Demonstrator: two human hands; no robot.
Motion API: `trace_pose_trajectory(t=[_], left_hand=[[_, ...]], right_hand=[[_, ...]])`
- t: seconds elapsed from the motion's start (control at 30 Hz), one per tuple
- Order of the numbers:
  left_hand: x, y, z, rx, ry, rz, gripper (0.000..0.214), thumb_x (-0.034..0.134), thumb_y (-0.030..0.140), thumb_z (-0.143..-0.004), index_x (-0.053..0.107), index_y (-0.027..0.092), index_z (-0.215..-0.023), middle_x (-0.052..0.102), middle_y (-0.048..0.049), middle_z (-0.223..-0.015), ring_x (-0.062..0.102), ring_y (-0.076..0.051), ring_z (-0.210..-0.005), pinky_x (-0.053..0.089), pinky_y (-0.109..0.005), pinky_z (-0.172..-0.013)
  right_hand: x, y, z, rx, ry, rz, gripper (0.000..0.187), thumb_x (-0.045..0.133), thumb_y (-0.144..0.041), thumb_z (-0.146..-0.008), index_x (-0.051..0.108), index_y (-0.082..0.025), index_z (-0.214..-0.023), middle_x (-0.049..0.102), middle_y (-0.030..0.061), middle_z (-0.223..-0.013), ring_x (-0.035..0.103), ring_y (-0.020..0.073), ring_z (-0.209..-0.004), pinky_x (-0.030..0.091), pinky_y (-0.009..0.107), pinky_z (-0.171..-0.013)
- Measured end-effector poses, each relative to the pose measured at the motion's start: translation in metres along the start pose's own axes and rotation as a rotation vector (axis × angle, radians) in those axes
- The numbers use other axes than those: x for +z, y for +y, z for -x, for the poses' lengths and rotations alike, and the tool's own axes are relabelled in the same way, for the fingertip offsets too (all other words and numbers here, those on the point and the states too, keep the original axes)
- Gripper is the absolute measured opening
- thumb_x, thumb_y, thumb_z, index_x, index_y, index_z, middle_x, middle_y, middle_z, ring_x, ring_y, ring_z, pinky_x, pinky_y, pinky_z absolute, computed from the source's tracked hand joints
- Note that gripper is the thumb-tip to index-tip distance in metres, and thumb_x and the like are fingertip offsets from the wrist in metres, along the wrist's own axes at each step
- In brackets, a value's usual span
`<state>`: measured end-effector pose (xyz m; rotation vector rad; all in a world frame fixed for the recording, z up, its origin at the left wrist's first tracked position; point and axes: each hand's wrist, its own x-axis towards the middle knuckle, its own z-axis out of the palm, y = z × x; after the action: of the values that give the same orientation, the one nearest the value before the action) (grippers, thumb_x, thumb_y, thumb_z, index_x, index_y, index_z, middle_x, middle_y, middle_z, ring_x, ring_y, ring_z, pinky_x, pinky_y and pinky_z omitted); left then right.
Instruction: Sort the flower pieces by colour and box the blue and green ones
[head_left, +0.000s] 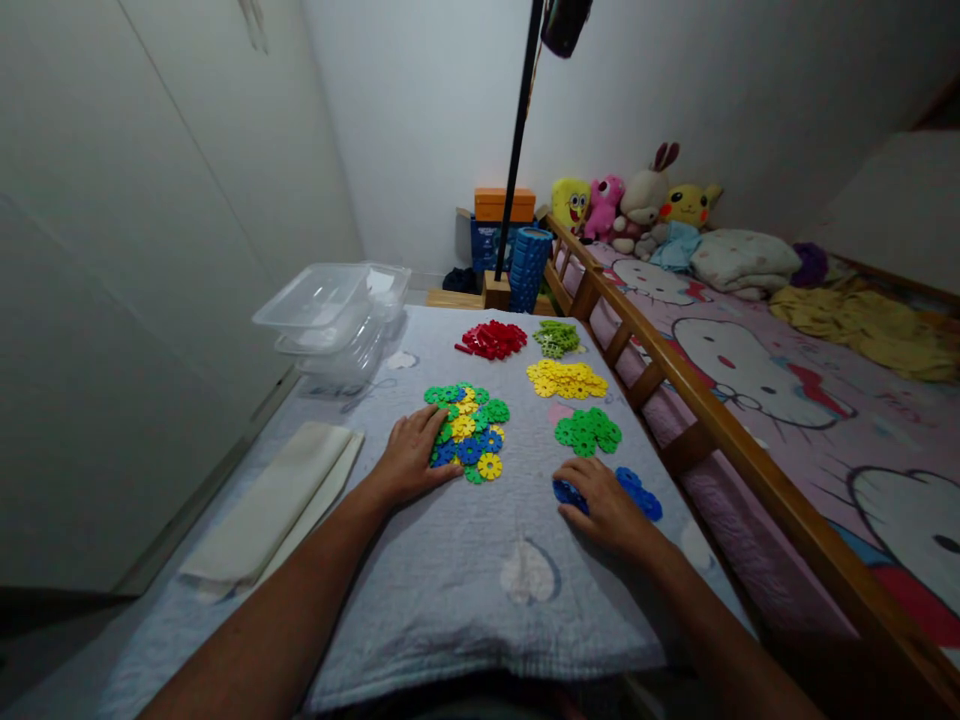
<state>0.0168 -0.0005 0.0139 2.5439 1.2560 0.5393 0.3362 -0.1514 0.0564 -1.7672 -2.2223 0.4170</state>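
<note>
Fingers [431, 425] of the left hand [409, 462] lay flat and released on the left edge of the mixed disc pile [474, 432], mid-counter [465, 580]. Right hand [604, 505] fingers [574, 482] curled over the blue discs [643, 498] near the right edge; grip could not be told. Green pile [589, 430] lay just beyond. The near half was bare. Bed rail [675, 372] ran close along the right edge.

Left hand [409, 458] — flat on mixed discs [472, 430]

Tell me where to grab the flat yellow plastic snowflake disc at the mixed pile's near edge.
Pinch the notched rim of the yellow disc from its near right side. It lies flat on the grey quilted cloth; the mixed pile crowds its far side and the left hand lies to its left.
</note>
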Motion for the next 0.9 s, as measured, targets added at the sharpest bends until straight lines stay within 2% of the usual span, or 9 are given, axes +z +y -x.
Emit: trace_pose_trajectory(t=[0.23, 0.33, 0.47, 0.63, 0.9], left_hand=[[-0.003, 0.003, 0.002, -0.022, -0.01, 0.031, 0.09, 0.073, 0.054, -0.076, 0.036, 0.018, -0.149, 0.039, -0.02, -0.154, 0.038, -0.039, -0.141, 0.029, -0.059, -0.115], [-0.003, 0.005, 0.002, -0.035, -0.01, 0.046, 0.093, 0.076, 0.053, -0.074, 0.034, 0.018, -0.15, 0.041, -0.0203, -0.151, 0.04, -0.038, -0.139, 0.03, -0.058, -0.115], [0.001, 0.003, 0.002, -0.013, 0.029, 0.053, 0.094, 0.077, 0.051, -0.073, 0.035, 0.018, -0.15, 0.043, -0.0191, -0.149, 0.041, -0.037, -0.138, 0.032, -0.057, -0.115], [0.008, -0.005, 0.002, 0.02, 0.076, 0.04, 0.095, 0.079, 0.055, -0.07, 0.04, 0.016, -0.147, 0.04, -0.0211, -0.15, 0.041, -0.04, -0.138, 0.036, -0.056, -0.114], [0.011, -0.009, 0.001, 0.055, 0.089, 0.026, 0.096, 0.079, 0.06, -0.068, 0.041, 0.019, -0.146, 0.043, -0.0192, -0.149, 0.042, -0.039, -0.137, 0.036, -0.056, -0.113]], right_hand=[[-0.01, -0.012, -0.011, -0.016, -0.071, -0.01, 0.031, 0.064, -0.016, -0.08, 0.064, -0.021, -0.11, 0.06, 0.0106, -0.119, 0.051, 0.0269, -0.115, 0.04, 0.043, -0.102], [-0.011, -0.03, -0.035, -0.054, -0.037, -0.01, 0.031, 0.065, -0.021, -0.083, 0.064, -0.018, -0.114, 0.06, 0.0123, -0.121, 0.051, 0.0271, -0.115, 0.04, 0.042, -0.103], [0.003, -0.064, -0.079, -0.121, -0.025, 0.048, 0.03, 0.065, -0.023, -0.086, 0.064, -0.016, -0.116, 0.062, 0.0127, -0.119, 0.053, 0.026, -0.114, 0.041, 0.038, -0.103], [0.024, -0.095, -0.116, -0.065, -0.044, 0.159, 0.032, 0.067, -0.033, -0.087, 0.064, -0.013, -0.112, 0.063, 0.0143, -0.115, 0.056, 0.0269, -0.109, 0.045, 0.037, -0.096], [0.036, -0.091, -0.119, -0.067, -0.003, 0.139, 0.031, 0.063, -0.019, -0.086, 0.061, -0.015, -0.117, 0.061, 0.0128, -0.116, 0.053, 0.0257, -0.108, 0.043, 0.035, -0.093]])
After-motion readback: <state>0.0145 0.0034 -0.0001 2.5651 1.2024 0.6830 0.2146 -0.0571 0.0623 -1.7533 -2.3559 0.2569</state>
